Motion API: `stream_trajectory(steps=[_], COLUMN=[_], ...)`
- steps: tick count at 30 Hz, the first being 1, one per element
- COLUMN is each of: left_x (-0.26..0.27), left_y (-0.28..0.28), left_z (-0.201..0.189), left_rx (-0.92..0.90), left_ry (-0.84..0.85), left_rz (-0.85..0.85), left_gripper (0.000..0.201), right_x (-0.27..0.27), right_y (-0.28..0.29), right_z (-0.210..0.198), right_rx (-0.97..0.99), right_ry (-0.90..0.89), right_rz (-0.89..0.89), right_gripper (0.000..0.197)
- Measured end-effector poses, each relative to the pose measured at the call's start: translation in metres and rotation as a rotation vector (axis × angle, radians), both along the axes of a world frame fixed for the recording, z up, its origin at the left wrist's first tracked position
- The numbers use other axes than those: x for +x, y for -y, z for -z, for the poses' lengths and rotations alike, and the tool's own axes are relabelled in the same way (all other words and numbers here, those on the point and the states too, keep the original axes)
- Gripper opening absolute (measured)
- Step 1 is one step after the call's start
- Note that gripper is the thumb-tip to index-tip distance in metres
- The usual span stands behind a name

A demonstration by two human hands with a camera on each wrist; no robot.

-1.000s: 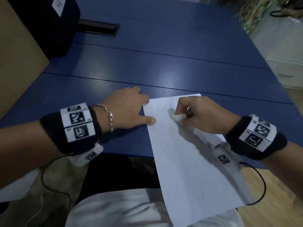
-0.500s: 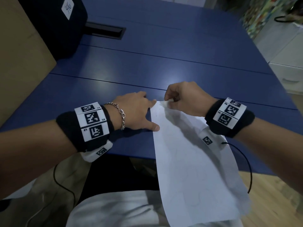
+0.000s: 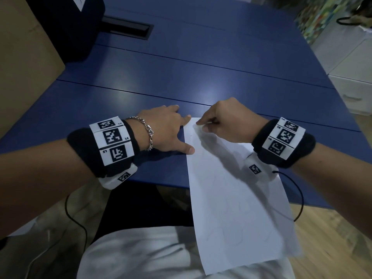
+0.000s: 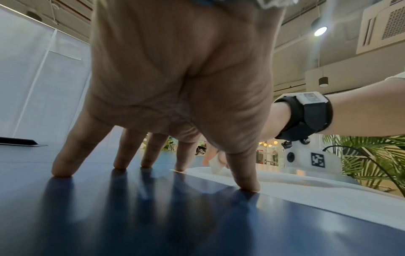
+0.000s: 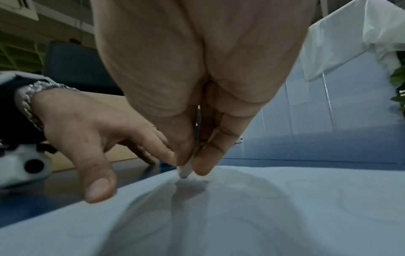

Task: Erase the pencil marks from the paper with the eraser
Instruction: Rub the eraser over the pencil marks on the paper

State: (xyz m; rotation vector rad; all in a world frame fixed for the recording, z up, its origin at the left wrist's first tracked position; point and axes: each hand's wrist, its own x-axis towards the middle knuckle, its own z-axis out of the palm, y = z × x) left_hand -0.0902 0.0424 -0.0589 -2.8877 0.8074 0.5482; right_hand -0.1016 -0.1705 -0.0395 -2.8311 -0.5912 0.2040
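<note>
A white sheet of paper [image 3: 231, 194] with faint pencil curves lies across the blue table's [image 3: 181, 77] near edge, its lower half hanging over my lap. My right hand [image 3: 203, 125] pinches a small white eraser [image 5: 186, 170] between thumb and fingers, its tip on the paper near the far left corner. The eraser [image 4: 215, 166] also shows in the left wrist view. My left hand [image 3: 181, 133] is spread flat, fingers on the table and thumb [image 5: 98, 188] pressing the paper's left edge.
A dark boxy object [image 3: 66, 27] stands at the table's far left beside a black cable hatch [image 3: 128, 27]. A brown panel [image 3: 22, 63] borders the left side. White cabinets [image 3: 354, 73] stand to the right. Wrist-camera cables hang below the table edge.
My right hand carried the eraser from the middle of the sheet's top part up to its far left corner. My left hand stayed put, holding the paper's edge.
</note>
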Motion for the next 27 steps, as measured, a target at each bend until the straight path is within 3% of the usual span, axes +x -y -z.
stream_trajectory(steps=[6,12,17,22,27], left_x=[0.001,0.000,-0.003,-0.004,-0.005], left_y=[0.000,0.001,0.003,0.003,0.004], left_z=[0.000,-0.001,-0.005,-0.007,-0.008], left_rx=[-0.002,0.013,0.039,0.048,0.056], left_ry=[0.001,0.007,0.001,-0.003,0.006], left_rz=[0.017,0.010,0.016,0.016,0.025], left_gripper=[0.135,0.120,0.119,0.118,0.116], right_x=[0.005,-0.007,0.002,-0.005,0.000], right_y=[0.005,0.002,0.005,0.001,0.003], right_z=[0.000,-0.004,0.000,0.001,-0.001], right_rx=[0.027,0.016,0.039,0.048,0.058], right_ry=[0.009,-0.045,0.019,-0.027,0.020], right_rz=[0.110,0.031,0.130,0.069,0.151], right_gripper=[0.020,0.018,0.016,0.016,0.015])
